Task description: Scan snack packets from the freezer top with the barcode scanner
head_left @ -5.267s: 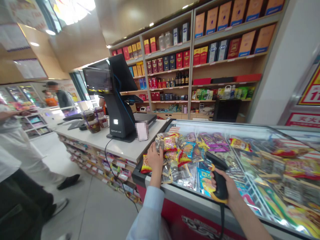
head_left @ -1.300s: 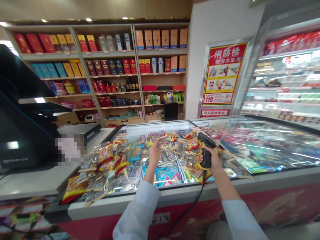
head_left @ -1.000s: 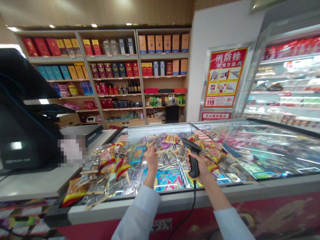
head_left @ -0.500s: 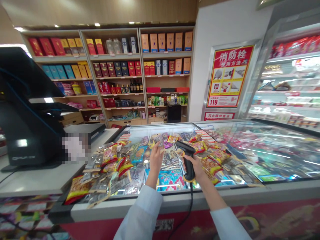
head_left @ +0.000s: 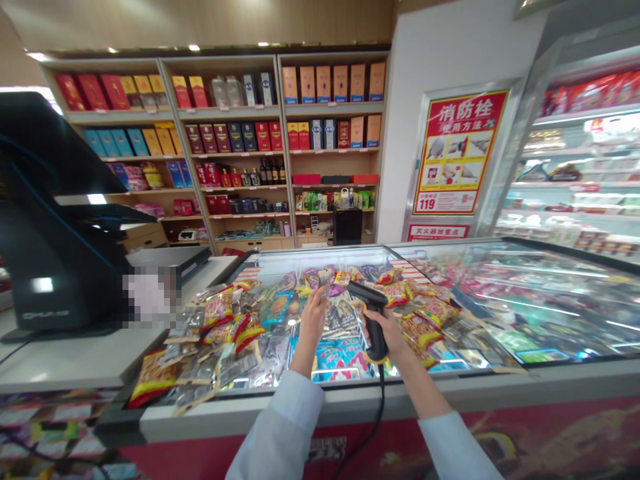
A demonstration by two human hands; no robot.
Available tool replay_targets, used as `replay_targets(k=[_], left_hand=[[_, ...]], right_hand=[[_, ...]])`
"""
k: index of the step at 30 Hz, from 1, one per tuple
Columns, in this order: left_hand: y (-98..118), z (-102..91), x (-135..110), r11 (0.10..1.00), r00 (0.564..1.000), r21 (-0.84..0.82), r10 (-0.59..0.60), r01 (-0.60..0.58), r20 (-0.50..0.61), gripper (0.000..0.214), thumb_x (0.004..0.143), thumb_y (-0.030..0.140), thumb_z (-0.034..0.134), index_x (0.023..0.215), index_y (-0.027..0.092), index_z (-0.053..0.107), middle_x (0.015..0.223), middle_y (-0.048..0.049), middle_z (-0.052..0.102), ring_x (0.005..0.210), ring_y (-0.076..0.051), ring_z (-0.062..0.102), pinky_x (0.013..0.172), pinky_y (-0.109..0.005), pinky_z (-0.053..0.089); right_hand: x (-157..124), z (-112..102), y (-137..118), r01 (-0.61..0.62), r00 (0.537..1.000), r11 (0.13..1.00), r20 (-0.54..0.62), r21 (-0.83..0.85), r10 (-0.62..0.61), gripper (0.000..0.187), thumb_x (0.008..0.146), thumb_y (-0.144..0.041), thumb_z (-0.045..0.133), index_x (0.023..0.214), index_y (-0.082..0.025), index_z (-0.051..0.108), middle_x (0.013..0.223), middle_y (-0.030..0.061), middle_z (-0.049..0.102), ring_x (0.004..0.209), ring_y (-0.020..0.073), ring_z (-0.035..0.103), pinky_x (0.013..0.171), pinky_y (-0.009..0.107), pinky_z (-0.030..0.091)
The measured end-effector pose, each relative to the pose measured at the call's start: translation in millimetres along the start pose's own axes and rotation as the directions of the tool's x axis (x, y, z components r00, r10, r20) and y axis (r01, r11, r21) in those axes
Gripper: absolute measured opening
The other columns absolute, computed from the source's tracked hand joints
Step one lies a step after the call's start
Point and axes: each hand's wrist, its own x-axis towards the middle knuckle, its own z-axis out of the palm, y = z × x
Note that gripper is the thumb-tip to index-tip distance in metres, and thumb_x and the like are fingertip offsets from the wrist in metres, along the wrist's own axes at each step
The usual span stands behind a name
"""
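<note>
My right hand [head_left: 387, 332] is wrapped round the grip of a black barcode scanner [head_left: 374, 297] with yellow trim. A cable hangs from its base, and its head points left toward my other hand. My left hand [head_left: 313, 323] is raised above the freezer's glass top, its fingers pinched on a small grey snack packet [head_left: 326, 276] that sticks up past the fingertips. Red and yellow snack bags [head_left: 219, 308] lie heaped to the left of my hands. More such bags [head_left: 423, 327] lie to the right, among clear and brown packets [head_left: 193, 367].
The chest freezer [head_left: 235, 423] spans the front, with blue packs [head_left: 340, 360] under its glass. At left a black checkout terminal [head_left: 55, 253] stands on a white counter [head_left: 70, 363]. Shelves of boxed goods [head_left: 240, 138] line the back wall; a refrigerated display [head_left: 590, 167] stands at right.
My left hand has turned slightly, and the packet in its fingers has shifted right toward the scanner. The scanner has moved slightly left in my right hand.
</note>
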Motion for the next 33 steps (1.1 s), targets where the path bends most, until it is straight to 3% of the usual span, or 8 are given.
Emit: replay_targets(k=[10, 13, 16, 19, 23, 27, 30, 33], left_hand=[[8.3, -3.3, 3.5, 0.999, 0.999, -0.035, -0.041, 0.039, -0.036, 0.023, 0.085, 0.007, 0.043, 0.079, 0.020, 0.060, 0.132, -0.0068, 0.054, 0.125, -0.021, 0.049, 0.106, -0.038, 0.043], [14.5, -20.1, 11.8, 0.993, 0.993, -0.077, -0.090, 0.084, -0.078, 0.017, 0.083, 0.008, 0.049, 0.086, 0.021, 0.060, 0.133, -0.0074, 0.053, 0.124, -0.021, 0.051, 0.105, -0.037, 0.043], [6.8, -54.7, 19.9, 0.982, 0.969, -0.126, -0.165, 0.143, -0.182, 0.025, 0.078, 0.009, 0.059, 0.099, 0.022, 0.059, 0.130, -0.0083, 0.053, 0.122, -0.022, 0.052, 0.103, -0.037, 0.044], [-21.2, -102.5, 21.4, 0.981, 0.943, -0.127, -0.177, 0.146, -0.283, 0.033, 0.075, 0.014, 0.067, 0.105, 0.021, 0.058, 0.122, -0.0081, 0.057, 0.116, -0.022, 0.055, 0.101, -0.038, 0.044], [-77.5, -170.6, 10.6, 0.982, 0.895, -0.058, -0.190, 0.182, -0.404, 0.032, 0.074, 0.029, 0.072, 0.103, 0.020, 0.061, 0.114, -0.0081, 0.060, 0.111, -0.023, 0.057, 0.100, -0.040, 0.044], [-130.6, -227.9, -11.7, 0.986, 0.875, -0.006, -0.153, 0.169, -0.460, 0.022, 0.075, 0.037, 0.069, 0.086, 0.019, 0.064, 0.111, -0.0076, 0.060, 0.108, -0.022, 0.058, 0.101, -0.039, 0.043], [-163.9, -253.8, -31.7, 0.981, 0.848, 0.027, -0.151, 0.191, -0.507, 0.017, 0.079, 0.034, 0.064, 0.084, 0.019, 0.062, 0.105, -0.0072, 0.063, 0.105, -0.021, 0.059, 0.099, -0.038, 0.045], [-190.8, -259.2, -50.3, 0.974, 0.880, 0.073, -0.159, 0.213, -0.447, 0.018, 0.078, 0.028, 0.060, 0.094, 0.019, 0.061, 0.107, -0.0078, 0.065, 0.106, -0.021, 0.060, 0.098, -0.038, 0.046]], right_hand=[[0.6, 0.7, 1.6, -0.012, 0.999, 0.999, -0.039, 0.050, 0.014, 0.024, 0.064, -0.036, 0.076, 0.069, -0.017, 0.062, 0.053, -0.0022, 0.059, 0.036, 0.0097, 0.050, 0.032, 0.020, 0.040], [1.8, 4.9, 3.5, -0.014, 0.997, 0.994, -0.073, 0.110, 0.022, 0.026, 0.061, -0.035, 0.078, 0.072, -0.018, 0.062, 0.054, -0.0029, 0.059, 0.036, 0.0096, 0.050, 0.031, 0.020, 0.040], [5.2, 13.0, 11.6, -0.040, 0.996, 0.987, -0.067, 0.157, 0.051, 0.027, 0.060, -0.035, 0.078, 0.072, -0.018, 0.062, 0.054, -0.0029, 0.059, 0.036, 0.0095, 0.050, 0.031, 0.020, 0.040], [8.8, 29.4, 21.0, -0.067, 0.997, 0.980, -0.033, 0.190, 0.074, 0.028, 0.060, -0.035, 0.078, 0.075, -0.017, 0.062, 0.054, -0.0028, 0.059, 0.037, 0.0095, 0.050, 0.031, 0.019, 0.039], [12.2, 60.4, 30.2, -0.098, 0.995, 0.975, 0.031, 0.198, 0.094, 0.029, 0.060, -0.035, 0.078, 0.076, -0.017, 0.063, 0.054, -0.0028, 0.058, 0.037, 0.0099, 0.050, 0.031, 0.020, 0.039], [13.9, 86.8, 41.3, -0.128, 0.990, 0.975, 0.078, 0.181, 0.115, 0.027, 0.061, -0.036, 0.077, 0.075, -0.017, 0.063, 0.055, -0.0024, 0.058, 0.037, 0.0100, 0.050, 0.031, 0.021, 0.039], [14.7, 99.2, 53.6, -0.174, 0.982, 0.967, 0.111, 0.184, 0.155, 0.028, 0.061, -0.035, 0.077, 0.076, -0.017, 0.063, 0.055, -0.0030, 0.058, 0.038, 0.0094, 0.049, 0.032, 0.020, 0.039], [15.6, 107.6, 67.6, -0.216, 0.973, 0.957, 0.125, 0.195, 0.194, 0.027, 0.060, -0.035, 0.077, 0.072, -0.017, 0.061, 0.055, -0.0025, 0.058, 0.037, 0.0091, 0.049, 0.032, 0.020, 0.038]])
